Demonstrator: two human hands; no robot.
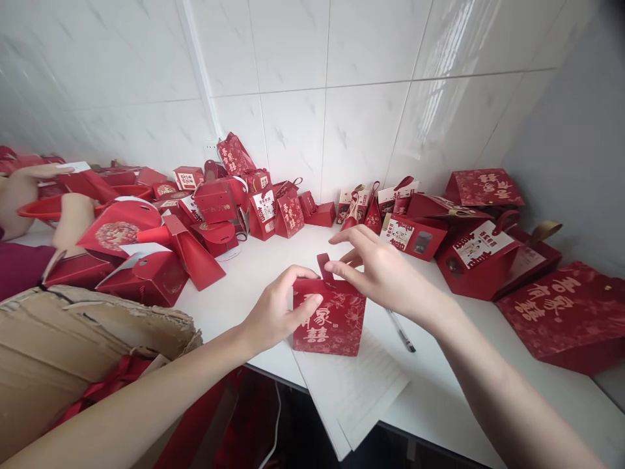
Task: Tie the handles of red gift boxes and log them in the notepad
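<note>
A small red gift box (336,329) with pale Chinese characters and a flower print stands at the front of the white table. My left hand (280,306) is closed on its left side, the thumb on the front face and the fingers behind. From the box's top rises a dark red ribbon loop (323,265). My right hand (374,260) is above the right of the box, thumb tip at the loop and fingers spread apart over it. Whether the thumb touches the ribbon, I cannot tell. Under the box lie sheets of lined paper (371,384).
A pen (403,332) lies right of the paper. Red gift boxes (288,212) crowd the wall, with larger ones (561,312) at right. A torn cardboard carton (97,332) stands front left. At far left, another person's hand (41,172) holds a red box.
</note>
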